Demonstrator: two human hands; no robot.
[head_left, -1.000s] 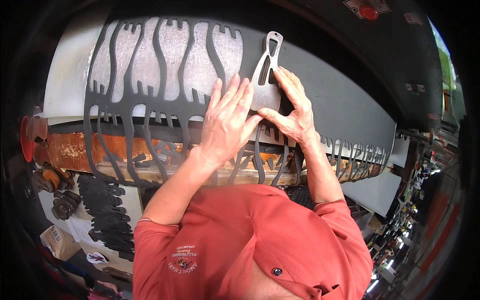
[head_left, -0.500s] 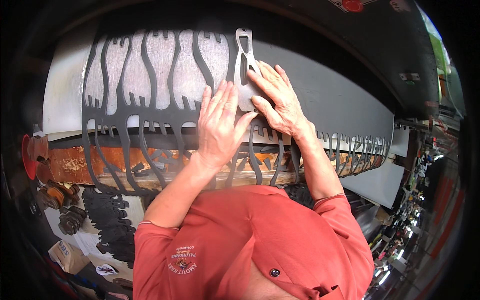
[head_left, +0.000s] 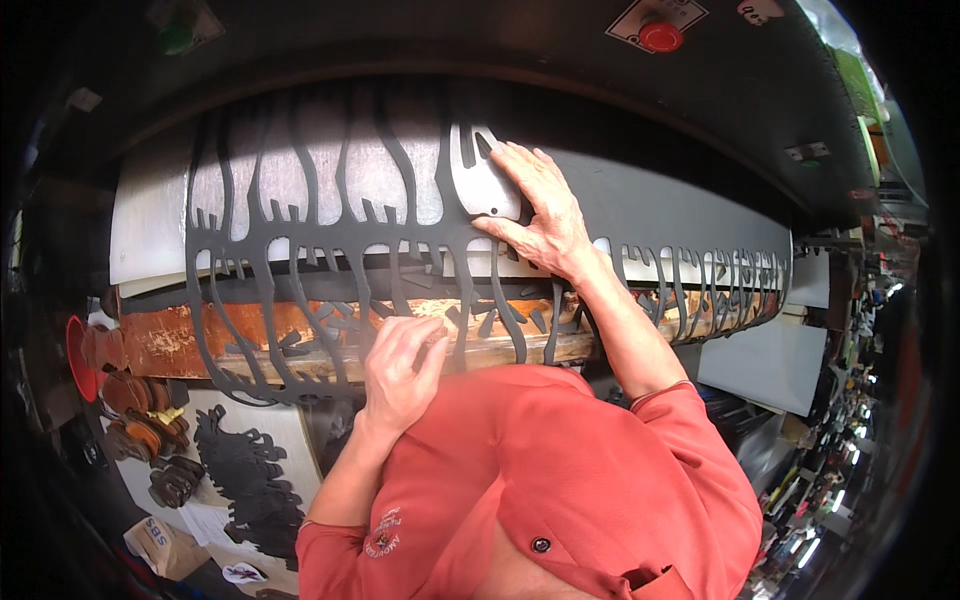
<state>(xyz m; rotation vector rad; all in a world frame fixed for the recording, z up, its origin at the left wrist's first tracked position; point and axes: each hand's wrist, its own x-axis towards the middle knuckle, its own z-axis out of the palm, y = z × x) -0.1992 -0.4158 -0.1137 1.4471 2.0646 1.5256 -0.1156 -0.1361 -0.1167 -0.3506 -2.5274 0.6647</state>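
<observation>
A silver metal cutting die (head_left: 484, 188), sole-shaped with slots and a small hole at its near end, lies on a dark grey sheet (head_left: 650, 205). My right hand (head_left: 545, 212) grips it, thumb at the near end and fingers along the right edge; its far part is in shadow under the black machine. My left hand (head_left: 400, 368) is drawn back in front of my chest, fingers loosely bent, thumb apart, with nothing visible in it. Left of the die, the sheet is a web of narrow strips (head_left: 355, 195) around cut-out openings, and its near part hangs over the table edge.
A black machine beam (head_left: 420, 45) with a red button (head_left: 661, 37) overhangs the work. Small dark offcuts (head_left: 345, 318) litter the worn wooden ledge (head_left: 160, 335). Stacked dark cut pieces (head_left: 245, 470) lie lower left, beside brown rounded pieces (head_left: 130, 440). A white panel (head_left: 765, 365) stands right.
My left hand has left the die and pulled back toward my chest. The die now sits further under the machine beam, and my right hand remains on it.
</observation>
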